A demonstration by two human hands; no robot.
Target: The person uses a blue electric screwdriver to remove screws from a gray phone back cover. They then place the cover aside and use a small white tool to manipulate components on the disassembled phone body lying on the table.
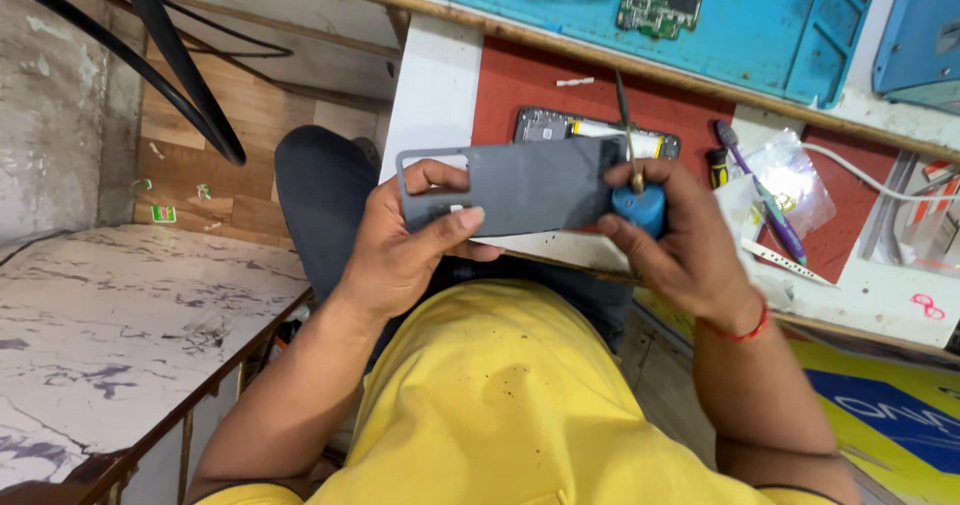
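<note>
Evidently the left hand (400, 240) has its fingers wrapped round a grey phone back cover (515, 190), held above the lap, just short of the tabletop (560, 85); the right hand (680, 240) grips a blue-handled tool (640, 200) at the cover's right end; best keep the cover steady, the tip shallow and the pressure gentle; an opened phone (600, 130) lies behind.

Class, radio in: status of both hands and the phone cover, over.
Left hand grips grey phone cover. Right hand holds blue bottle at its edge. Nothing blocking.
</note>
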